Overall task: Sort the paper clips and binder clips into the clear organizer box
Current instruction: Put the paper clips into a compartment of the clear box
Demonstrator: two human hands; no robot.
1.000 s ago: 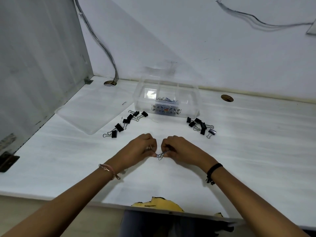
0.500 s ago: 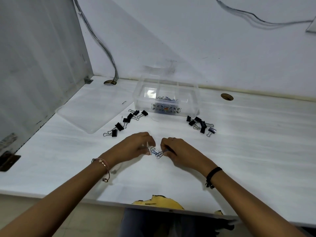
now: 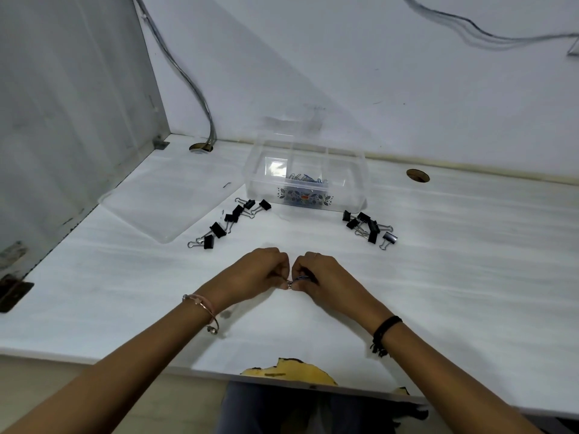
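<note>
My left hand and my right hand meet fingertip to fingertip low over the white table, both pinching a small bunch of linked paper clips, mostly hidden by the fingers. Behind them stands the clear organizer box, open, with several paper clips in its middle compartment. One group of black binder clips lies left of the box front, another group of black binder clips to its right.
The box's clear lid lies flat to the left, near a grey side panel. Cables run down the wall into a hole; another hole is at the right. The table's front edge is chipped.
Half a second ago my hands were slightly apart with the linked clips showing between them; now the fingertips are pressed together again over the clips. Nothing else moved.
</note>
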